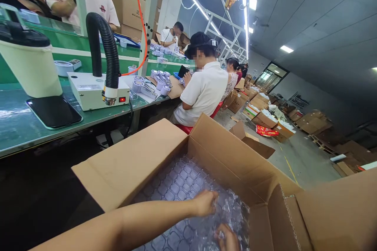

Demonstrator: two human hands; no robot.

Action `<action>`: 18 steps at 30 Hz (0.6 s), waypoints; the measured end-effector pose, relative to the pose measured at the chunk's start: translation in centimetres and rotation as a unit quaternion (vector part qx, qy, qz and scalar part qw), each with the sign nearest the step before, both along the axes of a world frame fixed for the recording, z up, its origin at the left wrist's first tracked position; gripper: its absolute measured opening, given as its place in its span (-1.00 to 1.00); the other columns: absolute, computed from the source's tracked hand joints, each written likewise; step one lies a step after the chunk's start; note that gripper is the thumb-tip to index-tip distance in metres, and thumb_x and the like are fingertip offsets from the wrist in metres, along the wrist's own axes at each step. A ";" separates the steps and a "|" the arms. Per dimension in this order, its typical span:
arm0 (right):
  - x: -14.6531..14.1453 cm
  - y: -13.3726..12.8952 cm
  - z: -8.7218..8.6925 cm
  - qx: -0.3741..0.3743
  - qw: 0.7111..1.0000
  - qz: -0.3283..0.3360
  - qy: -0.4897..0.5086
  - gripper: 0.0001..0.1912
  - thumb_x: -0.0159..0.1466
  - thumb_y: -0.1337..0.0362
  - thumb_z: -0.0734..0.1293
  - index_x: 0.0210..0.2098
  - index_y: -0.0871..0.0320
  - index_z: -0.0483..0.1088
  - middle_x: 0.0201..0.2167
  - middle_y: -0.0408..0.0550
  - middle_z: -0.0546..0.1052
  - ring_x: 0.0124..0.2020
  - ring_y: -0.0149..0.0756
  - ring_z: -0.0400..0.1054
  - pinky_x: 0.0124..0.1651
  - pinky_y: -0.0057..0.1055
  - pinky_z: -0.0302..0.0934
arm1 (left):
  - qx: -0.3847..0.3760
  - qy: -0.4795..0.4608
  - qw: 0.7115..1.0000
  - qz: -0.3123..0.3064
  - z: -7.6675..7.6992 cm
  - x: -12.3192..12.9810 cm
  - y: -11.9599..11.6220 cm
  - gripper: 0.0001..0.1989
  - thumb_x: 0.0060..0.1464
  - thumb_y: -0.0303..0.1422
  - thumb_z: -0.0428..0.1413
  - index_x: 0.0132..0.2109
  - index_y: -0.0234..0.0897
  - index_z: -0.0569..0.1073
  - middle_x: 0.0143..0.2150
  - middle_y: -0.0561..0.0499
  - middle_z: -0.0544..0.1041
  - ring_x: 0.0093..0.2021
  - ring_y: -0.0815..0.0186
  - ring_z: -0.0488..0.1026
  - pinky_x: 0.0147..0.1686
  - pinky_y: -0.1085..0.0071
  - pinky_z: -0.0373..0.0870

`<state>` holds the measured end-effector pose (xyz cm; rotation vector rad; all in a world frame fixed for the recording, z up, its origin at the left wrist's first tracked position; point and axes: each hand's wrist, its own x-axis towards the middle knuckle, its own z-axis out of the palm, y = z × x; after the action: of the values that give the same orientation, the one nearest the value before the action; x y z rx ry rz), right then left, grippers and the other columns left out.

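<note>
Clear film (pixel 234 208) lay beneath and beside both hands within the open carton (pixel 229 153), the left hand (pixel 205 203) closed on it, the right (pixel 228 238) curled, its grip indeterminable; gentle, even tension probably best suited such thin material.

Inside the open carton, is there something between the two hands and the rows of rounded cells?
Yes: crumpled clear film lies over the rounded cells where the left hand and right hand touch it. No flap of the carton covers them there.
</note>
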<state>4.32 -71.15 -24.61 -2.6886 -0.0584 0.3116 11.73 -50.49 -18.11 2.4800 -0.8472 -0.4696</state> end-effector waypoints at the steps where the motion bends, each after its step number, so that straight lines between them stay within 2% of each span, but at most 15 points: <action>1: 0.0 -0.1 0.4 0.008 1.000 -0.002 0.018 -0.78 0.09 0.37 0.17 -0.42 0.17 0.46 -0.34 -0.06 0.53 -0.27 -0.40 0.38 -0.19 -0.55 0.16 | 0.003 0.004 1.000 0.002 0.0 -0.1 0.3 -0.71 0.33 -0.28 0.09 0.10 -0.35 0.39 -0.15 -0.06 0.50 -0.23 0.26 0.51 -0.24 0.29 0.54; 4: 0.1 -0.1 1.7 0.003 0.996 0.014 0.083 -0.73 0.14 0.26 0.16 -0.35 0.22 0.46 -0.28 0.00 0.52 -0.23 -0.36 0.36 -0.14 -0.50 0.14 | 0.032 0.006 0.999 -0.018 -0.2 -0.7 0.8 -0.71 0.31 -0.29 0.11 0.10 -0.34 0.41 -0.07 -0.10 0.50 -0.13 0.20 0.50 -0.13 0.20 0.52; 8: 0.3 0.2 3.0 0.056 0.997 0.023 0.053 -0.77 0.09 0.26 0.20 -0.41 0.19 0.46 -0.30 -0.02 0.50 -0.25 -0.37 0.34 -0.15 -0.51 0.15 | 0.080 0.000 0.996 -0.050 -1.4 -1.4 0.3 -0.80 0.28 -0.33 0.14 -0.02 -0.37 0.48 0.03 -0.13 0.47 0.05 0.12 0.43 0.04 0.07 0.44; 13: 0.1 0.2 3.4 0.131 0.990 -0.023 0.039 -0.74 0.04 0.13 0.27 -0.50 0.21 0.44 -0.42 -0.07 0.46 -0.35 -0.42 0.28 -0.22 -0.53 0.13 | 0.085 0.024 0.996 -0.025 -2.9 -0.6 -0.7 -0.80 0.28 -0.32 0.14 -0.04 -0.38 0.47 -0.05 -0.10 0.49 -0.07 0.18 0.48 -0.06 0.15 0.49; 15: 0.0 0.1 3.6 0.150 0.987 -0.050 0.032 -0.68 0.02 0.05 0.29 -0.52 0.22 0.43 -0.46 -0.08 0.44 -0.40 -0.45 0.24 -0.28 -0.54 0.10 | 0.067 0.032 0.997 -0.007 -3.1 -0.2 -0.6 -0.78 0.28 -0.30 0.15 -0.03 -0.37 0.46 -0.06 -0.10 0.49 -0.11 0.20 0.48 -0.11 0.19 0.50; 18: 0.2 -0.1 4.4 0.191 0.977 -0.044 0.080 -0.57 0.03 -0.07 0.29 -0.44 0.22 0.43 -0.49 -0.11 0.40 -0.46 -0.49 0.18 -0.34 -0.56 0.07 | 0.022 0.023 0.999 -0.003 -2.9 -0.1 -0.1 -0.76 0.29 -0.30 0.13 0.01 -0.36 0.44 0.02 -0.13 0.44 -0.08 0.19 0.46 -0.12 0.21 0.50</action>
<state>4.49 -71.26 -20.16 -2.2705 0.0444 0.4396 11.63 -50.59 -21.06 2.4981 -0.8341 -0.5504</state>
